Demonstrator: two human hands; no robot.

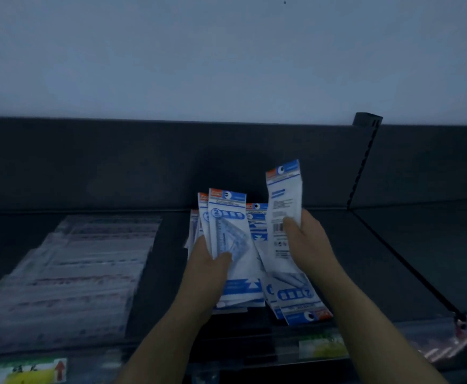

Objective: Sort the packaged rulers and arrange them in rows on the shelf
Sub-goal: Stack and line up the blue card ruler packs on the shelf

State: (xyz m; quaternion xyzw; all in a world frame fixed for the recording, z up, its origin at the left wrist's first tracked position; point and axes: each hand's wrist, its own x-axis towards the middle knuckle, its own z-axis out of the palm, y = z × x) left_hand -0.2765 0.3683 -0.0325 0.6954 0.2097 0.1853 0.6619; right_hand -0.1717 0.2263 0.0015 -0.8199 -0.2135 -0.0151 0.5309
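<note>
Task looks about midway. On the left of the shelf (365, 259) the clear-sleeved rulers (82, 267) already lie flat in an overlapping row running front to back, so that part looks done. The blue-and-white packs in the middle are not sorted yet.

Left hand (210, 270) grips a fan of packs (226, 217) held upright over the shelf middle, thumb across the front, fingers hidden behind. Right hand (307, 242) pinches a single pack (283, 195) near its barcode and holds it higher than the fan, back side towards the camera. Below the right hand, flat packs (299, 297) lie on the shelf near the front edge, printed upside down from this view.

Left to do, by my read: face all the packs one way, merge the held and loose ones, then lay them in a row beside the clear-sleeved ones.

Counts:
- Hands: 2, both holding packs.
- Fan: about 4 tops show, but the overlap hides the exact number.
- Right hand: 1 pack.
- Flat packs: at least 2.
- Clear-sleeved rulers: many, too blurred to count.
- Shelf-edge labels: 2, one yellow tag (27, 372) and one green tag (321, 347).
</note>
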